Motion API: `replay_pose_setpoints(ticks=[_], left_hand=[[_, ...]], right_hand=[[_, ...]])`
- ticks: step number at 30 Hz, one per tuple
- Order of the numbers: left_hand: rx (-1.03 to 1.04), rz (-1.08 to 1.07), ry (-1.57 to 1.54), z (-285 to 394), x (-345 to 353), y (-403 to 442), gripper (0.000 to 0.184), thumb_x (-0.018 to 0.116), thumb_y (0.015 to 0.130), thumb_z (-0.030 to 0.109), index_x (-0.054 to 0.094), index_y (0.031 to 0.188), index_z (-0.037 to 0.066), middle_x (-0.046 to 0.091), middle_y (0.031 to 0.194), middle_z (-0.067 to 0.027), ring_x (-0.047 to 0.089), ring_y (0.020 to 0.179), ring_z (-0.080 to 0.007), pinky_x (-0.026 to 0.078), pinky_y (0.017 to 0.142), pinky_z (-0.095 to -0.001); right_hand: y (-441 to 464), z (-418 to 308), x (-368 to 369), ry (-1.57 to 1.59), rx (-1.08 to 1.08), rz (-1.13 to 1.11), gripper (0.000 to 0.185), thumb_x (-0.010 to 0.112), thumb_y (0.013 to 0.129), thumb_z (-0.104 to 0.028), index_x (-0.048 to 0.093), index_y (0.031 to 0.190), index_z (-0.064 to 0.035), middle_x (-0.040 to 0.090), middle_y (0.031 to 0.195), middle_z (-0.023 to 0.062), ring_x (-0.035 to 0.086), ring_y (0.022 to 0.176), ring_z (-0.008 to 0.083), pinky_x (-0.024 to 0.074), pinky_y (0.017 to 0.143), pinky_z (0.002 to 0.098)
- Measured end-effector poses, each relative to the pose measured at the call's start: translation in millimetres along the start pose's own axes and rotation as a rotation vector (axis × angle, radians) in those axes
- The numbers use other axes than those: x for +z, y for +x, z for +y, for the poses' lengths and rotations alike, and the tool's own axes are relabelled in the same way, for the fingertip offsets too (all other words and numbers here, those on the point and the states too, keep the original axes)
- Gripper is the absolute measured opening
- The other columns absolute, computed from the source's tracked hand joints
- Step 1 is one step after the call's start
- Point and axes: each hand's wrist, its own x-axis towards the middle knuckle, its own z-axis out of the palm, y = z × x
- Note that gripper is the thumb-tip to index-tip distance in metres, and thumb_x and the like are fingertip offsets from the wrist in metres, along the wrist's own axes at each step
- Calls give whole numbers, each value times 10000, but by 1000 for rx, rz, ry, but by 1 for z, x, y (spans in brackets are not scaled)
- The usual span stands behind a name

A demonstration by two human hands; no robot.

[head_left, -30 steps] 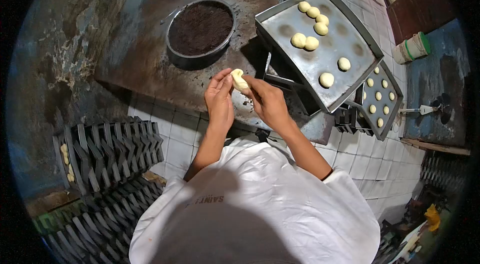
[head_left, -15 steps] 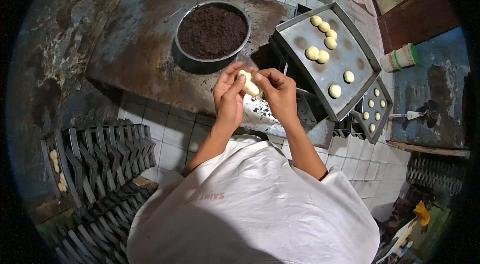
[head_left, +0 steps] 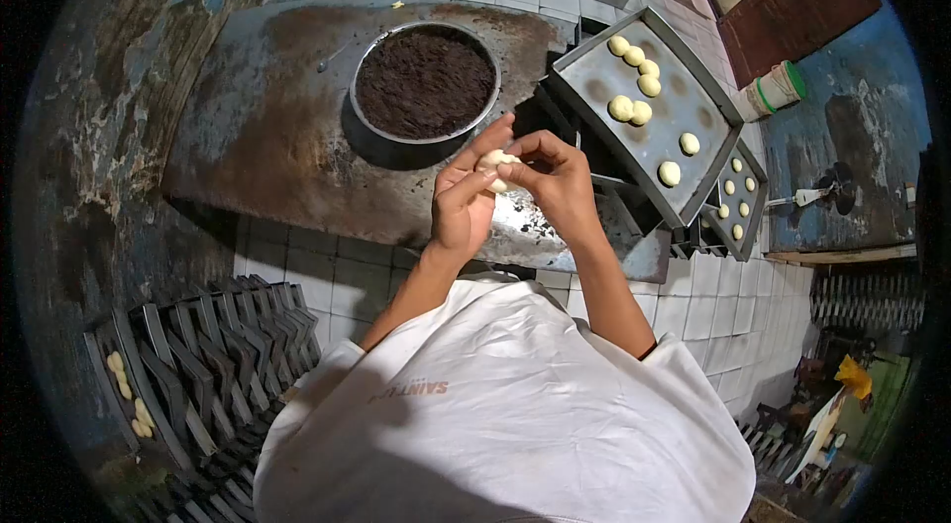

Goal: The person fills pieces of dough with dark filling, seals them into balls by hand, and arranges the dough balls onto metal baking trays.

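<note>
**Small pale-yellow dough lump (head_left: 497,160) between fingers**

I see it mid-frame, above the brown-stained counter (head_left: 258,132): the left hand (head_left: 463,204) cradles it while the right hand (head_left: 562,188) pinches it with thumb and fingertips. Gentle, even pressure seems best, lest it tear. A round metal bowl (head_left: 426,140) of dark-brown crumbs (head_left: 426,79) sits near.

"How many dough balls (head_left: 669,173) are on your upper-right tray (head_left: 677,107)?"

"Eight. You have six more visible on the lower tray (head_left: 757,202), at the right."

"And your hands?"

"Two: your left hand (head_left: 463,206) and your right hand (head_left: 562,184), with one dough piece (head_left: 495,160) between them."

"Bowls?"

"You have one metal bowl (head_left: 424,141), upper centre."
</note>
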Motion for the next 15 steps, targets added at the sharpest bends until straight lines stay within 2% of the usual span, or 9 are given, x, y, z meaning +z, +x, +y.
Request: replay_pose_setpoints(ticks=[3, 4, 5, 7, 8, 11, 12, 13, 15], left_hand=[[-146, 121, -73, -1, -21, -5, 324, 562, 994, 135, 602, 1278, -16, 585, 1384, -158, 564, 1260, -230, 431, 1090, -371], [-205, 162, -123, -3, -31, -7, 349, 599, 1002, 158, 572, 1314, 5, 621, 1323, -123, 592, 1215, -197, 495, 1005, -330], [-206, 159, -122, -5, -41, -7, 349, 599, 1002, 158, 572, 1314, 5, 621, 1323, -123, 592, 1215, -197, 495, 1005, -330], [-266, 297, -145, 2, -43, -9, 350, 582, 1031, 237, 578, 1305, 20, 626, 1329, -120, 611, 1184, -188, 526, 952, -323], [-219, 265, -142, 1, -41, -11, 343, 551, 1050, 259, 582, 1301, 27, 618, 1349, -122, 616, 1175, -186, 535, 945, -325], [-202, 266, -116, -3, -37, -13, 327, 522, 1064, 266, 598, 1286, 40, 608, 1372, -121, 617, 1174, -186, 535, 952, -328], [-195, 255, -80, -5, -36, -14, 321, 514, 1069, 272, 609, 1275, 45, 600, 1384, -123, 602, 1201, -191, 511, 990, -335], [-200, 257, -76, -7, -35, -15, 321, 514, 1069, 272, 609, 1275, 45, 600, 1384, -123, 602, 1201, -191, 511, 990, -335], [-127, 209, -41, -14, -32, -13, 303, 520, 1067, 268, 622, 1249, 49, 598, 1385, -126, 586, 1221, -190, 482, 1026, -345]], right_hand=[[-5, 2, 17, -204, -95, 167, 289, 770, 840, -56, 701, 1110, 20, 708, 912, 83, 658, 843, 120, 540, 748, 294], [-5, 6, 20, -249, -165, 147, 345, 769, 832, -54, 707, 1167, 0, 695, 911, 101, 670, 827, 167, 541, 736, 321], [-6, 6, 25, -248, -165, 150, 345, 769, 832, -54, 707, 1167, 0, 695, 911, 101, 670, 827, 167, 541, 736, 321], [-14, 4, 37, -450, -295, 126, 337, 766, 810, -54, 729, 1144, -52, 668, 963, 116, 661, 855, 252, 536, 744, 338], [-18, 4, 40, -552, -354, 113, 336, 764, 799, -55, 740, 1133, -78, 654, 989, 123, 657, 869, 295, 533, 749, 346], [-19, 11, 41, -758, -472, 242, 266, 762, 799, -55, 736, 1062, -93, 644, 984, 118, 653, 862, 315, 533, 756, 355], [-18, 2, 42, -812, -479, 287, 184, 777, 793, -64, 715, 967, -70, 641, 947, 109, 665, 864, 291, 531, 757, 355], [-16, 3, 41, -809, -474, 290, 184, 777, 793, -64, 715, 967, -70, 641, 947, 109, 665, 864, 291, 531, 757, 355], [-10, 4, 38, -316, -170, 308, 170, 791, 783, -61, 699, 924, -37, 661, 898, 106, 678, 835, 256, 531, 756, 344]])
